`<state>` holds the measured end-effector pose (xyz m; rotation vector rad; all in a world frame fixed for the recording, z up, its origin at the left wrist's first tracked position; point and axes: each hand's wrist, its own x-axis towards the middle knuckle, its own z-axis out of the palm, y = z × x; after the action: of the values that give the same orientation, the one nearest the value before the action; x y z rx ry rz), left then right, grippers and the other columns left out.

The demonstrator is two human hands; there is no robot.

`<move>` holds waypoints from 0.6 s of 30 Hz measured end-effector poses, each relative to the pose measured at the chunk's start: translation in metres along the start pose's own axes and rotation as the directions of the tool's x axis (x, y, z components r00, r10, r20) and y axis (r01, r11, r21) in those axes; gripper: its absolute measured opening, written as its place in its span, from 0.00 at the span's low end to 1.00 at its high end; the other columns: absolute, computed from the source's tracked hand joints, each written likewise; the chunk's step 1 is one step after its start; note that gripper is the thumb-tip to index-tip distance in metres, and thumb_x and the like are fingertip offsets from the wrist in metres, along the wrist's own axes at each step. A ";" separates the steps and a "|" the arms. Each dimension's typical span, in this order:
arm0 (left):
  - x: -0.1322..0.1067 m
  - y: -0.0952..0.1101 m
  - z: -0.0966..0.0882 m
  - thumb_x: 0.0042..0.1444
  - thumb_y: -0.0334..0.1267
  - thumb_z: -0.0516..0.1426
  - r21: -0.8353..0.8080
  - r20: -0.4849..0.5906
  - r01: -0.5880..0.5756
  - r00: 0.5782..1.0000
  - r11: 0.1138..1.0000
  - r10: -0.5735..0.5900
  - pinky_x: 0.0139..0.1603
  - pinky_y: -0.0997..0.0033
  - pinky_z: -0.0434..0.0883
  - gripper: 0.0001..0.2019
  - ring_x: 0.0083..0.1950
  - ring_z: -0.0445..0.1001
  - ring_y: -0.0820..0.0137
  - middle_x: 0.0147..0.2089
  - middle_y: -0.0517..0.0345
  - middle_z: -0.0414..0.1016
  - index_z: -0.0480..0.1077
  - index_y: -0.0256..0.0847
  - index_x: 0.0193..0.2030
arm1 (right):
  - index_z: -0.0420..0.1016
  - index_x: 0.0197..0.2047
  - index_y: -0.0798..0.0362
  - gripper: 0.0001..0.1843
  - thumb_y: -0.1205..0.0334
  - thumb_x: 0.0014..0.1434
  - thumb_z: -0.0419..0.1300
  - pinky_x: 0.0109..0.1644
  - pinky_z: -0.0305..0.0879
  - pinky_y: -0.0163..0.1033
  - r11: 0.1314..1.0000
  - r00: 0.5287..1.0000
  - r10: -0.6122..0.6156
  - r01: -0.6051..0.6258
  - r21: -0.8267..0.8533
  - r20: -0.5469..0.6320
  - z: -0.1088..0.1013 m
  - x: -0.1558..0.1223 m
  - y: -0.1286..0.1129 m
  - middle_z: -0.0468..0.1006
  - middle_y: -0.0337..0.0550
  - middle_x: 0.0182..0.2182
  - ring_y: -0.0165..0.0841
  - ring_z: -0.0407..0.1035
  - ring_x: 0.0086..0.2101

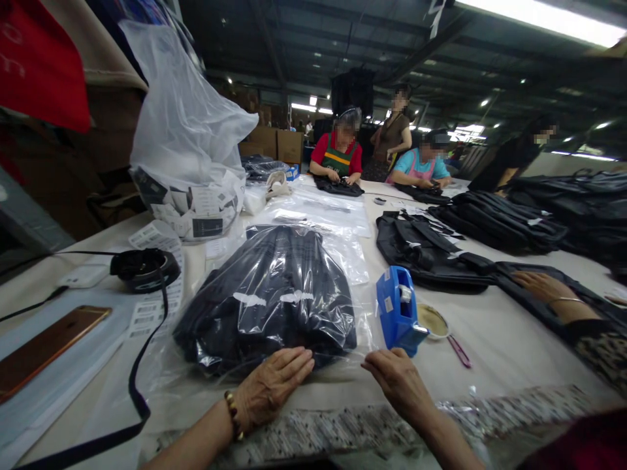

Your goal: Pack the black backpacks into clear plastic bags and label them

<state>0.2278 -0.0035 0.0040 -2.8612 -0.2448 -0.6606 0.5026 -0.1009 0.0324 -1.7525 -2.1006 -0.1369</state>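
A black backpack in a clear plastic bag [274, 307] lies flat on the table before me. My left hand [277, 385], with a beaded bracelet at the wrist, rests on its near edge with the fingers stretched out. At the bag's lower right corner is my right hand [394, 378], its fingers pressed together. What they pinch, if anything, is too small to make out. Just beyond that hand stands a blue tape dispenser [394, 310]. Beside the dispenser lie a roll of tape [432, 321] and a pink-handled tool [459, 352].
Flat plastic bags [323, 212] lie behind the backpack. On the left are a phone [53, 343], a black strap roll [145, 269], label sheets and a sack of tags [196, 202]. A co-worker's hand [551, 294] touches black fabric at right, near black bags [499, 219].
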 end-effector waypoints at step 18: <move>-0.004 0.001 0.008 0.58 0.23 0.44 -0.075 -0.036 0.053 0.998 0.996 -0.056 0.57 0.65 0.68 0.22 0.61 0.61 0.66 0.57 0.48 0.69 0.59 0.31 0.59 | 0.72 0.30 0.51 0.22 0.42 0.59 0.49 0.33 0.64 0.36 0.824 0.846 0.493 -0.378 0.422 -0.204 0.037 -0.006 0.014 0.75 0.42 0.27 0.33 0.69 0.30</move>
<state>0.2273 -0.0029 -0.0047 -2.9177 -0.2997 -0.7494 0.5083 -0.0911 -0.0059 -1.7941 -1.3506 0.1080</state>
